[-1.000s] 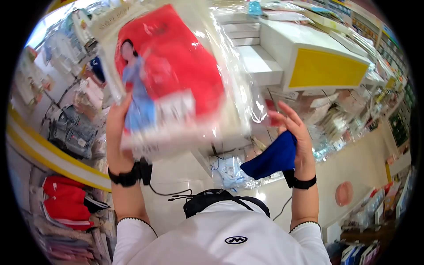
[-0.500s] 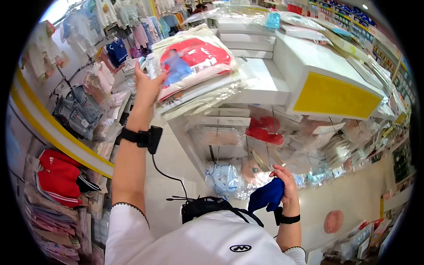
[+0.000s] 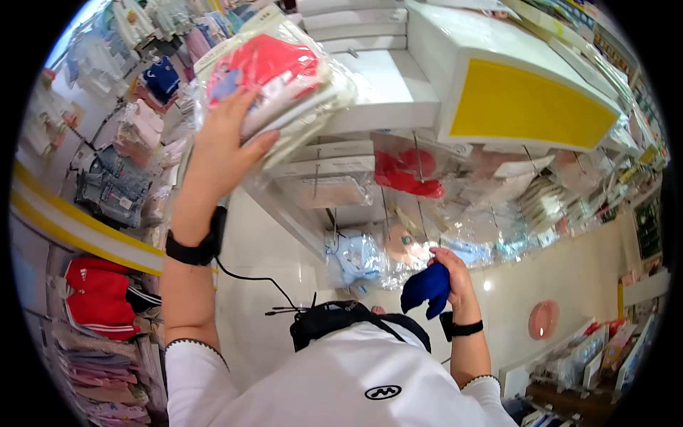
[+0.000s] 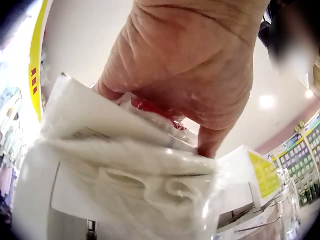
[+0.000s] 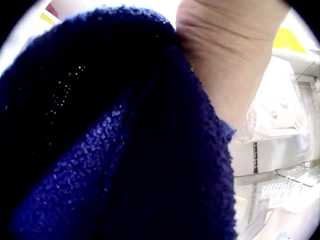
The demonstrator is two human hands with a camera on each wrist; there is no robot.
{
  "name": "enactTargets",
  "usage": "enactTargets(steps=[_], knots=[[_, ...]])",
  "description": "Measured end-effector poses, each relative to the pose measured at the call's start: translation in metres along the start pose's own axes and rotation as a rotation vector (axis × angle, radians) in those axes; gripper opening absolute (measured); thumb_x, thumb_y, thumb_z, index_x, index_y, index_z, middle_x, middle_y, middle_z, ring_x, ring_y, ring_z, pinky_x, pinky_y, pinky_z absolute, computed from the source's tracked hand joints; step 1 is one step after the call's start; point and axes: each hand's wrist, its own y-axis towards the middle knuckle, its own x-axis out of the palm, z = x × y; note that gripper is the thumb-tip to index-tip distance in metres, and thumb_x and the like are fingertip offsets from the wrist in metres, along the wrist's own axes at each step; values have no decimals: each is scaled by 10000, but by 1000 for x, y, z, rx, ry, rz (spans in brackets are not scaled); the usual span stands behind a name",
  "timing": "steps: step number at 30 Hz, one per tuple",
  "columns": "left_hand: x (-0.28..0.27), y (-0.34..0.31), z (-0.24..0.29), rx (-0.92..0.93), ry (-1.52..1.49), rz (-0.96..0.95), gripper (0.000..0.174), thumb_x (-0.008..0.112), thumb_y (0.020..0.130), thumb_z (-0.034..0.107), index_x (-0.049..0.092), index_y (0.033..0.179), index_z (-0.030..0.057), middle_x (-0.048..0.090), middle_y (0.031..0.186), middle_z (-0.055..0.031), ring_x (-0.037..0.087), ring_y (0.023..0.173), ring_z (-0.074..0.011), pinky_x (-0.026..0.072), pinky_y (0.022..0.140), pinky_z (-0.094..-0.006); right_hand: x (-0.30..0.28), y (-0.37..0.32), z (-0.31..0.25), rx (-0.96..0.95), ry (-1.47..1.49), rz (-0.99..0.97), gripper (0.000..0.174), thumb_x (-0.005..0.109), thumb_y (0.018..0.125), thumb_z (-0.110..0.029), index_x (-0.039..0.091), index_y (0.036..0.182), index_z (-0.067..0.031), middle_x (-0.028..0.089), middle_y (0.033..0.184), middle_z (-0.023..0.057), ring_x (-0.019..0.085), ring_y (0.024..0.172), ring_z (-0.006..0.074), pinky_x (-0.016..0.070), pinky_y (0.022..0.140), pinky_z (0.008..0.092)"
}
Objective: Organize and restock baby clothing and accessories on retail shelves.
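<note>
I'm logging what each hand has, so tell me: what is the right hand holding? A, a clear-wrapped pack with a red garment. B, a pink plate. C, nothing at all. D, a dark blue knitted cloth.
D: the right hand grips a dark blue knitted cloth low by the waist, while the left hand holds the clear-wrapped pack up by the white shelf.

Your count: 1 left hand (image 3: pixel 224 142), 1 right hand (image 3: pixel 455 274), 1 bagged red garment pack (image 3: pixel 274 67), 1 dark blue knit cloth (image 3: pixel 425 288), 1 yellow-fronted shelf (image 3: pixel 526 107), 2 black wristbands (image 3: pixel 191 250), 1 pink disc (image 3: pixel 543 319).
</note>
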Motion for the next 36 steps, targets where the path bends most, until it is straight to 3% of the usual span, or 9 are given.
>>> enactTargets(steps=[6,11,14,17,23,25,27,31,36], knots=[[-1,1,-4,-121,-370,103,357,532,890,213,516,1216,69,566,1132,-176,540,1035,-324,413,880,-334,0,4,4,45,11,-60,206,550,861,-120,580,1024,3,616,776,101,594,676,148,489,606,238],[-13,1,2,-421,-631,75,411,472,939,339,505,1237,58,610,966,-65,529,847,-136,430,795,-272,5,4,11,81,11,-108,196,558,860,-124,585,1004,5,616,772,101,593,676,147,489,607,244],[-8,3,-4,-230,-632,427,439,484,932,357,518,1197,9,608,943,-67,522,806,-135,430,762,-272,7,3,13,85,-25,-107,187,562,859,-129,592,989,2,617,774,97,593,678,147,488,613,245],[-20,-1,-4,-428,-613,777,444,485,932,350,525,1149,-36,611,962,-88,535,842,-152,427,773,-277,6,2,15,61,-19,-141,192,562,867,-151,597,986,-4,617,774,89,596,683,147,489,620,244],[-64,-72,-3,-306,-253,957,337,522,906,179,516,1128,-74,598,1032,-152,547,957,-196,414,822,-287,10,-1,13,85,-64,-161,285,553,888,-272,612,953,-1,608,794,70,586,700,134,486,641,248],[-91,-107,17,-185,145,537,464,532,837,151,439,1246,-48,512,1224,-175,483,1116,-260,362,957,-366,27,-8,2,67,-111,-259,351,527,899,-327,614,960,7,602,808,61,577,716,127,481,650,244],[-121,-158,35,-133,-53,182,546,663,695,204,534,1180,-11,561,1165,-168,491,1118,-336,357,970,-400,49,-13,-5,46,-153,-401,430,489,911,-387,614,977,19,595,823,50,566,736,120,471,662,237],[-117,-174,96,329,135,-329,263,662,697,228,628,958,243,590,1099,-57,548,1021,-235,419,911,-440,94,-12,-7,58,-142,-841,771,334,867,-640,560,1126,50,569,847,44,529,750,109,425,692,219],[-95,-219,105,300,76,-600,252,589,747,217,605,998,216,585,1071,-47,547,994,-214,438,885,-413,143,-9,30,305,-395,-938,354,536,880,-306,599,1040,3,613,932,26,543,821,87,420,767,212]])
